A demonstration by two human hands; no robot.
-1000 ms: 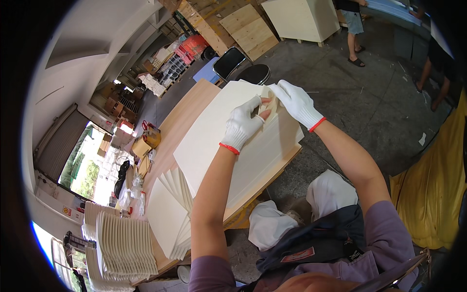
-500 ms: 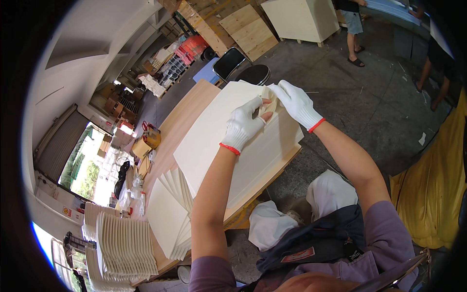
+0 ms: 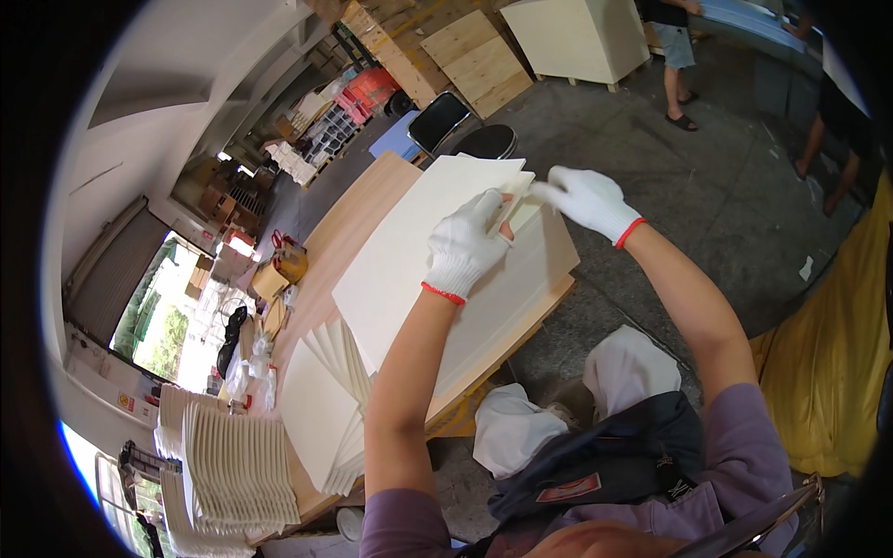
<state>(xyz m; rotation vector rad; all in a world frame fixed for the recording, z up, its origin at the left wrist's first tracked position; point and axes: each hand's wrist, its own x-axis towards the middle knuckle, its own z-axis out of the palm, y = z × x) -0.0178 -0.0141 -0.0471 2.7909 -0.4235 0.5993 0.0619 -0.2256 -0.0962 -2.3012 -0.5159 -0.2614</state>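
Note:
A stack of large cream-coloured sheets (image 3: 419, 232) lies on the wooden table in front of me. My left hand (image 3: 468, 244), in a white knitted glove with bare thumb and index fingertips, is closed on the lifted right-hand edge of the upper sheets. The far right corners of these sheets stand up and apart from the sheets below. My right hand (image 3: 591, 200), gloved in white with a red cuff, is just right of that corner. Its fingers are apart, somewhat blurred, with nothing visible in them. Fanned cream sheets (image 3: 321, 409) lie left of my left forearm.
Wavy stacks of cream sheets (image 3: 244, 465) stand at the table's near left end. Bags and a yellow container (image 3: 290, 265) sit along the wooden table's (image 3: 358, 209) left side. A black chair (image 3: 484, 141) stands beyond. Yellow sheeting (image 3: 823, 363) hangs at right. Two people stand far right.
My right hand has drawn back to the right, off the sheets' corner. The corners, bent over before, now stand flatter and fanned apart. My left hand stays at the edge.

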